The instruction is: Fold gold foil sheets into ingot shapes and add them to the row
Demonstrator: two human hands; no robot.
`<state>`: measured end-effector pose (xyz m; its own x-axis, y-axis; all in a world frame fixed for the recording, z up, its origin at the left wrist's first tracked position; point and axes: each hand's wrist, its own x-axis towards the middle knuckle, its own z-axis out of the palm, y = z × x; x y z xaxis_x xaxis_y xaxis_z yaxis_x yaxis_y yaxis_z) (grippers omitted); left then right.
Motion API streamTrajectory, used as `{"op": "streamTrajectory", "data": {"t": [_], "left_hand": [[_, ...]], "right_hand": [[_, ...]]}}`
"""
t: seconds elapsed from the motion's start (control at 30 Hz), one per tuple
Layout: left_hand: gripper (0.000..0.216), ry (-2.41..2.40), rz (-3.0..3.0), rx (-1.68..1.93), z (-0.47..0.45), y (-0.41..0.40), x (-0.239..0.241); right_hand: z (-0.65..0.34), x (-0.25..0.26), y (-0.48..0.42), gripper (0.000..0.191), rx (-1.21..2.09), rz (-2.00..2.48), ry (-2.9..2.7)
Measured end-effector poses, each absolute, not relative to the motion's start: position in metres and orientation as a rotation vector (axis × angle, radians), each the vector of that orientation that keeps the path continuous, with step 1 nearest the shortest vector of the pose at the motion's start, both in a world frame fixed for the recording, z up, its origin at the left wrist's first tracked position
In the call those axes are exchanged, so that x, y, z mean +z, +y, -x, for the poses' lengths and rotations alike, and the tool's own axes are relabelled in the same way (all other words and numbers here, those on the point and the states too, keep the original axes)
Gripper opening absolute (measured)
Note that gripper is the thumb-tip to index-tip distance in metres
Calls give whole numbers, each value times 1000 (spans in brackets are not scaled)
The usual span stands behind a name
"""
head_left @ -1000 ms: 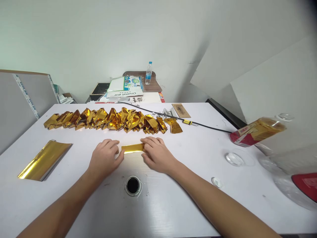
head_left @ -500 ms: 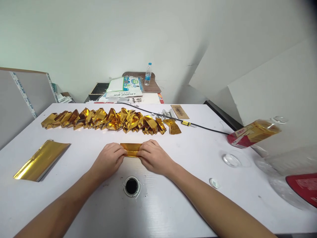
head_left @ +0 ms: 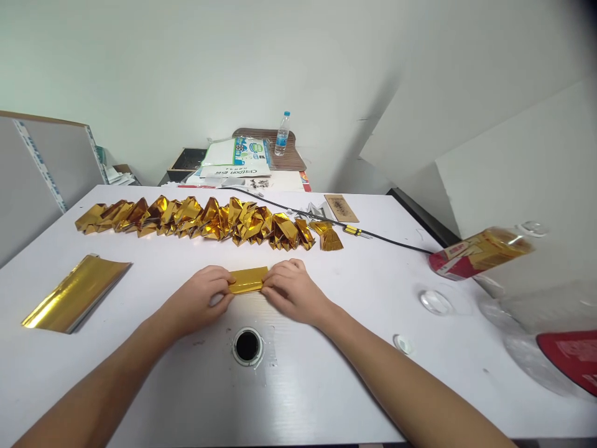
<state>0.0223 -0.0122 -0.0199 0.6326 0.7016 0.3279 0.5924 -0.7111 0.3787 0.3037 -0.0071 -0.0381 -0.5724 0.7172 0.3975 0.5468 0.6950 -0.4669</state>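
Observation:
A folded strip of gold foil paper (head_left: 248, 280) lies low over the white table between my hands. My left hand (head_left: 205, 297) pinches its left end, thumb below and fingers above. At the other end, my right hand (head_left: 290, 291) is closed on the strip with fingertips pressed along the edge. Beyond them runs a long row of folded gold paper pieces (head_left: 191, 219), with a fan-shaped gold piece (head_left: 330, 238) at its right end. To the left rests a stack of gold foil sheets (head_left: 77, 295).
A round black hole with a white rim (head_left: 234, 354) is in front of my hands. On the right are a tilted drink bottle (head_left: 480, 252), a clear lid (head_left: 436, 302), a small white cap (head_left: 402, 344) and a large clear container (head_left: 536, 354). A black cable (head_left: 382, 236) crosses the back.
The gold strip is now slightly tilted, its right end higher, and its upper flap looks folded further down. My left hand has shifted slightly left. The view has moved a little.

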Motion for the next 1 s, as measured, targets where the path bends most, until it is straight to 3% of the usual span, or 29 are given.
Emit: {"op": "streamTrajectory", "data": {"t": [0.2,0.43,1.0], "left_hand": [[18,1504,-2300,728,-36,-14,-28],[15,1459,-2213,797,-35,-11,-33],[13,1400,-2136,704,-36,-6,-25]], "right_hand": [[-293,-46,-4,15,412,1231,-2108],[-289,-48,-6,8,324,1249,-2081],[-288,-49,-5,16,197,1249,-2202]]}}
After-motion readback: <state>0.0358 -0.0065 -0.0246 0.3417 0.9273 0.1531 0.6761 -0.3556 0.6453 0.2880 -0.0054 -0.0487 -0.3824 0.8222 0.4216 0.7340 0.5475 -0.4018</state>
